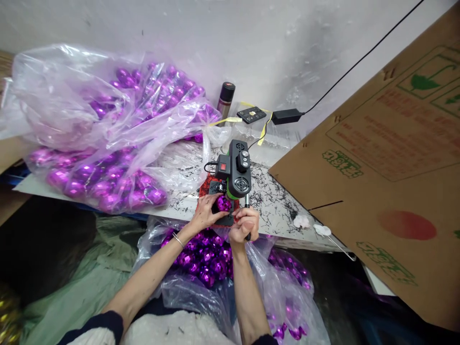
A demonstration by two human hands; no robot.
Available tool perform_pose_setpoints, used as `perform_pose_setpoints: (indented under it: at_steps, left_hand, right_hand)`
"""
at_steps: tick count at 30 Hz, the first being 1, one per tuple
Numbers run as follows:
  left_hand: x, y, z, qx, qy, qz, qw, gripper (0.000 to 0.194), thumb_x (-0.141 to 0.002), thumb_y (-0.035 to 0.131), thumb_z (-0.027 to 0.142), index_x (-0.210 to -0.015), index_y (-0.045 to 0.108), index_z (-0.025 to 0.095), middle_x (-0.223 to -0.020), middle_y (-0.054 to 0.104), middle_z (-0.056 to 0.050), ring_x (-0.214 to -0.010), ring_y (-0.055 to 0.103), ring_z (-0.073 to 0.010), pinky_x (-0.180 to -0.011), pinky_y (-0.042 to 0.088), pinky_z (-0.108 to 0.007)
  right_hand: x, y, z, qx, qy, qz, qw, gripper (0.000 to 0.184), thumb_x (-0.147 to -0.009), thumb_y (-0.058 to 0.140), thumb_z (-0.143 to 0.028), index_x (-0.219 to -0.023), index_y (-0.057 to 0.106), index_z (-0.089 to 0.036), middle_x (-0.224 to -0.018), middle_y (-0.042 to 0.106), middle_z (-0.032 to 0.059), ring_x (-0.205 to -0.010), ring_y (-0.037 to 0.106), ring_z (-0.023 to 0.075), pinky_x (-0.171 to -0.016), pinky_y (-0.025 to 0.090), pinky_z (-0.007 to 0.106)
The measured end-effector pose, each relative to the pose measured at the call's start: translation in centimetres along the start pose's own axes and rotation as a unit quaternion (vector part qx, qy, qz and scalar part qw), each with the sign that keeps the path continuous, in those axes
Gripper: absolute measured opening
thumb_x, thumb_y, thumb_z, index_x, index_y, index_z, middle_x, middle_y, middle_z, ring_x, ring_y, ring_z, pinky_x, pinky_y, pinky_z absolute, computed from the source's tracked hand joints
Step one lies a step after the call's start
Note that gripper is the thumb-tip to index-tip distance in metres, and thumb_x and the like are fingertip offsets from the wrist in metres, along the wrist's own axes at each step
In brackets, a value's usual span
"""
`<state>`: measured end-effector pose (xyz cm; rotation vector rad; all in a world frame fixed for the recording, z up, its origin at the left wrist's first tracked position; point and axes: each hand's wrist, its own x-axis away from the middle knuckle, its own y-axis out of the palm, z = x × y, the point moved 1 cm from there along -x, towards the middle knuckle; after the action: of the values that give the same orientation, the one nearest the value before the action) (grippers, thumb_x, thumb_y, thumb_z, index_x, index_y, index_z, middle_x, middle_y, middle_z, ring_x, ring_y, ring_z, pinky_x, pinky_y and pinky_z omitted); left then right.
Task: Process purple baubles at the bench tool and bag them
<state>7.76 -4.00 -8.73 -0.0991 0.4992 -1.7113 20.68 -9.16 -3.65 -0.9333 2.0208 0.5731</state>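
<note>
My left hand (205,212) holds a shiny purple mirrored ball (224,203) between thumb and fingers, on the base of a small black and green bench drill press (240,165). The drill's head hides the bit and the top of the ball. To the right of the ball, my right hand (245,225) is closed around the black-gripped feed lever (247,200). Below my wrists, an open clear plastic bag (172,282) in my lap is full of similar purple faceted balls (206,258).
Black shavings cover the white table (266,191). Bags of glossy purple balls (108,177) fill its left side. Behind the drill are a spray can (226,98), a black control pad (251,114) and a power adapter (286,116). A large cardboard box (377,191) stands at right.
</note>
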Motion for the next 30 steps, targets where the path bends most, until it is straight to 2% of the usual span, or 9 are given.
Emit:
perform_pose_setpoints:
  at_steps: [4,10,14,19,22,24,26,28,30]
  left_hand:
    - [-0.2,0.0,0.0,0.0,-0.005,-0.005,1.0,0.063,-0.079,0.093,0.049,-0.134,0.073,0.025,-0.134,0.076,-0.013,-0.131,0.065,-0.0383,-0.12,0.043,-0.054]
    - [0.1,-0.6,0.7,0.017,-0.019,-0.003,1.0,0.064,-0.08,0.092,0.046,-0.137,0.07,0.026,-0.137,0.075,-0.013,-0.134,0.063,-0.0375,-0.123,0.042,-0.055]
    - [4.0,-2.2,0.8,-0.003,0.054,-0.016,0.998,0.063,-0.092,0.082,0.041,-0.15,0.062,0.027,-0.147,0.069,-0.015,-0.138,0.062,-0.035,-0.123,0.045,-0.055]
    - [11.6,-2.9,-0.3,-0.139,0.218,-0.151,0.954,0.059,-0.099,0.074,0.035,-0.156,0.057,0.027,-0.153,0.064,-0.019,-0.139,0.063,-0.0356,-0.116,0.053,-0.057]
    - [12.9,-3.5,-0.6,-0.177,0.254,-0.153,0.939,0.057,-0.1,0.075,0.046,-0.149,0.061,0.02,-0.141,0.072,-0.02,-0.129,0.07,-0.0342,-0.107,0.06,-0.053]
    - [11.2,-5.2,-0.5,-0.165,0.251,-0.086,0.95,0.04,-0.107,0.065,0.039,-0.142,0.066,0.019,-0.13,0.078,-0.016,-0.122,0.074,-0.0285,-0.105,0.062,-0.047]
    - [7.7,-7.9,-0.3,-0.162,0.206,0.006,0.965,0.032,-0.112,0.052,0.027,-0.137,0.071,0.019,-0.125,0.081,-0.013,-0.119,0.076,-0.0246,-0.106,0.062,-0.045]
    - [2.9,-11.0,-0.4,-0.182,0.112,0.077,0.974,0.036,-0.112,0.046,0.027,-0.136,0.073,0.019,-0.131,0.08,-0.013,-0.123,0.076,-0.0259,-0.111,0.061,-0.048]
    - [-2.2,-13.8,-0.7,-0.218,0.004,0.089,0.972,0.042,-0.112,0.045,0.029,-0.145,0.068,0.018,-0.142,0.076,-0.015,-0.131,0.073,-0.0277,-0.116,0.057,-0.049]
  right_hand:
    - [0.3,-0.1,0.2,0.039,-0.01,-0.031,0.999,0.042,-0.111,0.036,-0.034,-0.072,0.046,-0.025,-0.074,0.056,-0.0035,-0.062,0.064,0.0139,-0.077,0.058,0.039]
    - [-4.3,0.1,-3.0,0.037,0.056,-0.001,0.998,0.043,-0.111,0.043,-0.032,-0.068,0.046,-0.024,-0.065,0.051,-0.004,-0.058,0.053,0.0124,-0.057,0.043,0.03]
    - [-6.6,-0.2,-4.5,0.043,0.073,-0.041,0.996,0.043,-0.111,0.048,-0.03,-0.068,0.05,-0.024,-0.065,0.055,-0.0036,-0.06,0.056,0.0124,-0.06,0.044,0.03]
    - [-5.0,-0.6,-4.1,0.03,0.037,-0.026,0.999,0.044,-0.11,0.048,-0.025,-0.066,0.052,-0.022,-0.063,0.054,-0.0038,-0.063,0.06,0.0128,-0.061,0.046,0.029]
    - [-4.0,-0.6,-3.4,0.018,0.068,-0.006,0.998,0.045,-0.11,0.05,-0.028,-0.065,0.053,-0.021,-0.067,0.057,-0.0031,-0.061,0.058,0.0117,-0.058,0.044,0.028]
    - [-3.8,-0.4,-3.3,0.012,0.076,0.006,0.997,0.046,-0.109,0.052,-0.031,-0.064,0.053,-0.022,-0.067,0.056,-0.0029,-0.058,0.056,0.0116,-0.056,0.043,0.029]
    - [-3.8,-0.2,-3.3,0.012,0.077,0.013,0.997,0.047,-0.109,0.053,-0.033,-0.064,0.053,-0.022,-0.067,0.056,-0.0028,-0.056,0.055,0.0114,-0.053,0.042,0.028]
    - [-3.9,0.0,-3.4,0.014,0.078,0.021,0.997,0.047,-0.109,0.052,-0.033,-0.064,0.053,-0.022,-0.068,0.057,-0.0025,-0.054,0.053,0.0107,-0.05,0.04,0.028]
    - [-3.9,0.1,-3.4,0.018,0.08,0.029,0.996,0.047,-0.109,0.052,-0.033,-0.063,0.053,-0.022,-0.069,0.057,-0.0025,-0.053,0.053,0.0104,-0.049,0.04,0.028]
